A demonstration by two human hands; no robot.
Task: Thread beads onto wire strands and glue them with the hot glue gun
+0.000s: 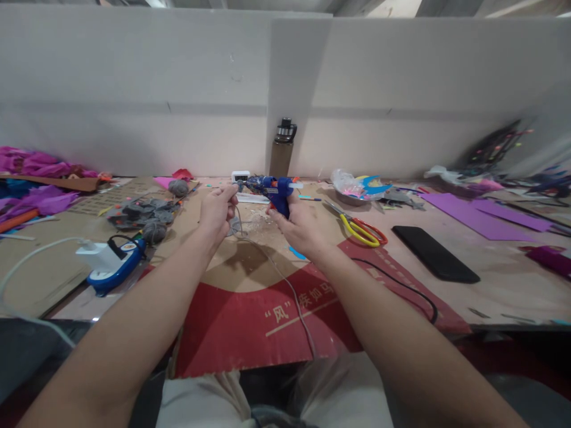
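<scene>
One blue hot glue gun (279, 190) is held above the worktable, at the centre of the view, nozzle towards 9 o'clock. Right hand (302, 221): fingers closed around its handle. Left hand (217, 211): thumb and fingertips pinched together on a small dark piece (240, 186) at the nozzle end; its detail cannot be made out, nor whether it touches the nozzle. Clock positions are taken from the gun. A pale strand (285, 279) runs from beneath the left hand towards 6 o'clock, across red-printed cardboard (250, 339). At 12 o'clock, a brown water bottle (281, 151) stands upright by the partition. At 3 o'clock, a bowl (352, 198) bears plastic wrap and scraps. At 4 o'clock, scissors (359, 230) with yellow and red handles; beyond them, a black smartphone (435, 254). At 8 o'clock, a blue-and-white power strip (113, 276) bears a white plug-in adapter (99, 257). At 9 o'clock, a grey yarn ball (178, 188).
</scene>
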